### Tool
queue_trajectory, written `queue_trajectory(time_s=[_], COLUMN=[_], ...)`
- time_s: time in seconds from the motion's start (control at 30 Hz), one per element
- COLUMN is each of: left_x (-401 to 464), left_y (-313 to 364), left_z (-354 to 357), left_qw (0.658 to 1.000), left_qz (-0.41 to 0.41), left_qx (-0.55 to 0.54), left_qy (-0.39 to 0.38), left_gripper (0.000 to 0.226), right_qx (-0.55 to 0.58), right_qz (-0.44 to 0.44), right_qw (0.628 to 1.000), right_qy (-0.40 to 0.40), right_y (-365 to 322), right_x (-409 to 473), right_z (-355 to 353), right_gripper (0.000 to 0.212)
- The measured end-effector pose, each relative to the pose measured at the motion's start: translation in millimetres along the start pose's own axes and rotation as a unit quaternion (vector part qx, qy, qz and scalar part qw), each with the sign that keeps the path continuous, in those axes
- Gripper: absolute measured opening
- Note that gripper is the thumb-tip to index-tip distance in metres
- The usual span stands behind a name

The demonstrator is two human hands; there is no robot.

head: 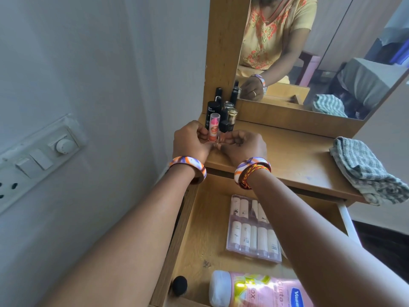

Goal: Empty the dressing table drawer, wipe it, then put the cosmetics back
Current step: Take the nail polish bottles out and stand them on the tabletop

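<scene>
Wooden dressing table top (287,156) below mirror (321,52). Standing upright at back-left corner, long axis vertical, clear cap upward: pink-and-orange lip balm tube (213,127). Pinching its base from both sides: left hand (190,140), right hand (243,145), fingertips closing together.

Wood, plastic, cloth and glass at a dressing table.

Warm matt wood grain on the table top (294,156) and the open drawer (199,231), scuffed at the drawer floor's 7 o'clock. Clear glossy plastic cap over a pink lip balm (214,127), pinched between left hand (191,140) and right hand (244,146). Black glossy tubes (213,114) at 12 o'clock of it, one gold metallic cap (232,113). Clear plastic case of matt cream sticks (254,229). Shiny pink lotion bottle (261,291), white cap. Rough woven striped cloth (363,171) at 3 o'clock. Smooth mirror (321,52). Glossy swirled bangles (188,167), braided thread.
</scene>
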State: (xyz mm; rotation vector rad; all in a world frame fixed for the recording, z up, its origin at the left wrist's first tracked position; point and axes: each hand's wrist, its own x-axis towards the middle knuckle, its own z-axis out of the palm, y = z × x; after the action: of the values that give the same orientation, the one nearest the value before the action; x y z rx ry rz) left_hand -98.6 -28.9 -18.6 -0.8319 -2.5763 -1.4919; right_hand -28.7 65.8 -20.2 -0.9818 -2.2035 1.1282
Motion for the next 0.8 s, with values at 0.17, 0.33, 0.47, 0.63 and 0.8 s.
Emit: queue_trajectory(time_s=[0.17,0.33,0.47,0.63,0.8], left_x=[0.1,-10.6,-17.6,-30.1,-65.2], left_y=[-2.7,-0.2,13.3,32.6,36.8], left_z=[1.7,-8.6,-30.4,-49.9,-46.7], left_qw=[1.000,1.000,0.983,0.845,0.807], left_qz=[-0.012,-0.021,0.037,0.047,0.044], left_qx=[0.003,0.005,0.112,0.353,0.368], left_qy=[0.006,-0.015,-0.139,-0.399,-0.461], left_gripper=[0.031,0.035,0.023,0.021,0.032], right_qx=[0.004,0.030,0.101,-0.050,-0.236], right_qz=[0.008,0.019,0.002,-0.132,-0.136], right_qw=[1.000,0.999,0.995,0.975,0.862], right_qy=[0.000,0.004,-0.015,-0.172,-0.427], right_y=[0.3,1.7,0.6,0.0,19.4], right_x=[1.6,-5.4,-27.0,-83.5,-141.0], right_z=[-0.1,-4.1,-14.2,-22.0,-5.9], right_gripper=[0.017,0.015,0.027,0.029,0.028])
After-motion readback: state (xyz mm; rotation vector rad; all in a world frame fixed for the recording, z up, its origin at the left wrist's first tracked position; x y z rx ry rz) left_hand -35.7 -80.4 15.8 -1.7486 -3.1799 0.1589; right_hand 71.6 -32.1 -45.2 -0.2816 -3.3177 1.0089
